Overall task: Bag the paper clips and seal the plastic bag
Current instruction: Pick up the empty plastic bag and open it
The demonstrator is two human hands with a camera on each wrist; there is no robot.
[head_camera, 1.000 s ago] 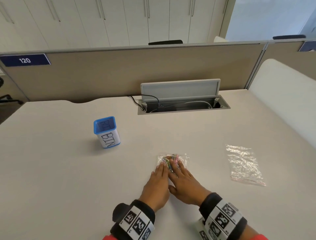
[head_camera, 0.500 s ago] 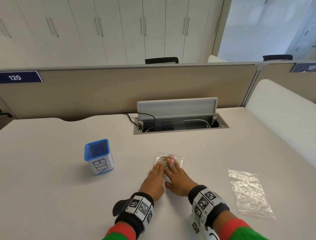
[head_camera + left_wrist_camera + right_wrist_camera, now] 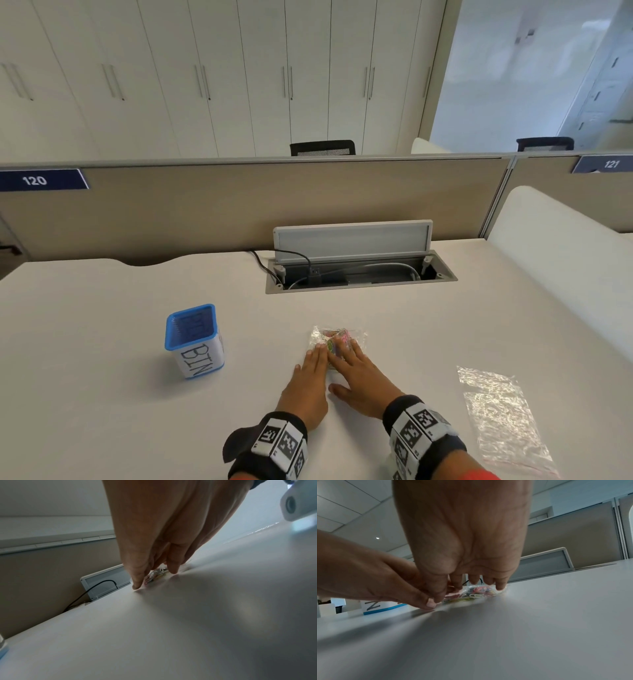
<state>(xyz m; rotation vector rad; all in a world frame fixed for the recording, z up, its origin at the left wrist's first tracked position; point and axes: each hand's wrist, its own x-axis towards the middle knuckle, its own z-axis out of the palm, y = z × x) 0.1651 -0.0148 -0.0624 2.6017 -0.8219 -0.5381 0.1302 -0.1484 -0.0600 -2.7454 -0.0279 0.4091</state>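
Observation:
A small clear plastic bag [image 3: 356, 337] with colourful paper clips [image 3: 334, 337] inside lies flat on the white desk [image 3: 376, 322]. Both hands lie on its near part with straight fingers pressing down. My left hand [image 3: 308, 358] covers the bag's left near corner, and my right hand [image 3: 342, 363] lies over its middle and right. In the right wrist view the right fingertips [image 3: 500, 587] press the bag [image 3: 477, 593] and the left hand [image 3: 385, 585] comes in from the left. In the left wrist view the left fingers [image 3: 137, 585] touch the desk beside the bag [image 3: 156, 574].
A second, flat clear plastic bag [image 3: 500, 411] lies at the right near the desk's front. A blue-rimmed cup marked BIN [image 3: 193, 339] stands to the left. An open cable tray [image 3: 359, 274] with its lid up sits at the back, before the partition [image 3: 239, 205].
Both hands stay pressed flat on the bag of clips. The head view has tilted up, so the desk and hands sit lower in the picture.

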